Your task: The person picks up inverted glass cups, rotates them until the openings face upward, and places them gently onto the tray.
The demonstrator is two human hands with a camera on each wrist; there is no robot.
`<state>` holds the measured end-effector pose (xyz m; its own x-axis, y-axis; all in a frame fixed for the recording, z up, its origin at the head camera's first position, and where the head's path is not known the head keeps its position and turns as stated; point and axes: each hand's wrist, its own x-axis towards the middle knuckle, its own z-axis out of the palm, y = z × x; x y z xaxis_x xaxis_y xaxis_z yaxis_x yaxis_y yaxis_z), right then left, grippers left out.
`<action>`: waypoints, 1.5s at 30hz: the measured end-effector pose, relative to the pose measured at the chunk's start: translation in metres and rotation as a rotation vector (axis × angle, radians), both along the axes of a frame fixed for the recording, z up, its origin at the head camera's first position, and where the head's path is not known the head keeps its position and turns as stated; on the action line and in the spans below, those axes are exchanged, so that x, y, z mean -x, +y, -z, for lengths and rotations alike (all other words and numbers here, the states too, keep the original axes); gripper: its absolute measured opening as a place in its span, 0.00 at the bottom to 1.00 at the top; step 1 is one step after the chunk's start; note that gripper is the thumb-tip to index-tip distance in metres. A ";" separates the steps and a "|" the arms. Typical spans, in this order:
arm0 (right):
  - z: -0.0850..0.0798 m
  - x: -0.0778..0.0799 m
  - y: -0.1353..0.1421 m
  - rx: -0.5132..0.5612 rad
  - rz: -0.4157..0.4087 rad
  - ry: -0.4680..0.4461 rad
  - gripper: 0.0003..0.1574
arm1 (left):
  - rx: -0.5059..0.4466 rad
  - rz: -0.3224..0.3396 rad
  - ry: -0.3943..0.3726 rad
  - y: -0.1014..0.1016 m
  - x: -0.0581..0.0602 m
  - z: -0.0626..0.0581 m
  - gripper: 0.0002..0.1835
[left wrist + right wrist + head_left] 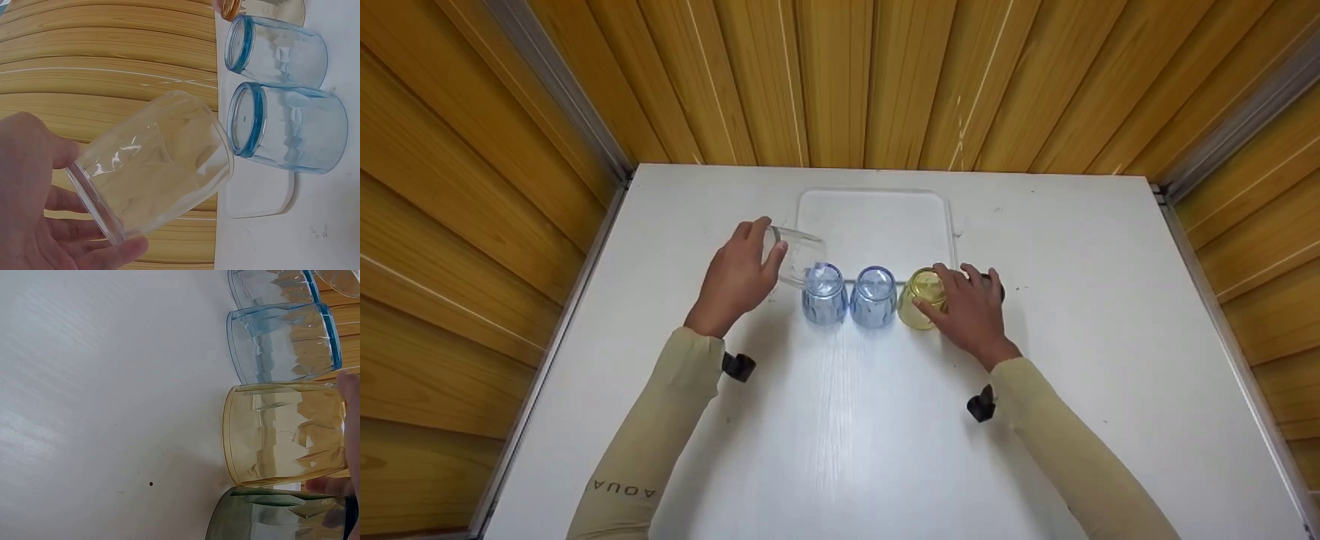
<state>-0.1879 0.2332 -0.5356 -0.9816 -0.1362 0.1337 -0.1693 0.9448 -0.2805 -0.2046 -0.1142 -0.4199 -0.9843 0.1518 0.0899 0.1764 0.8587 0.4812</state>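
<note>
My left hand [739, 274] grips a clear glass [157, 163] around its thick base. That glass is tilted on its side, its mouth pointing right toward the nearest blue glass [825, 296], which it overlaps in the head view. A second blue glass [874, 298] stands beside the first; both are upside down. Right of them is an upside-down yellow glass [287, 436]. My right hand [971, 311] holds the yellow glass near its raised base, with thumb and fingers around it. A dark grey glass [275, 517] stands next to it, mostly hidden under the right hand in the head view.
Behind the row of glasses lies a pale tray [877, 225] with rounded corners, on a white table [840, 435]. Wood-patterned panels [840, 82] rise at the back and along both sides. Small dark specks mark the tabletop.
</note>
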 end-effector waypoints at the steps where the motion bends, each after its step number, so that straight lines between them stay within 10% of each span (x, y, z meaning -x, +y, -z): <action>1: 0.000 0.000 0.000 0.000 0.000 0.001 0.46 | -0.002 -0.002 -0.001 0.001 0.000 0.000 0.32; 45: -0.006 0.000 0.000 0.039 -0.004 -0.048 0.48 | -0.115 0.014 0.020 0.014 0.002 0.017 0.30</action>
<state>-0.1874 0.2331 -0.5297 -0.9866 -0.1352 0.0917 -0.1580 0.9324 -0.3251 -0.2063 -0.1000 -0.4369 -0.9801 0.1529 0.1267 0.1981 0.7953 0.5729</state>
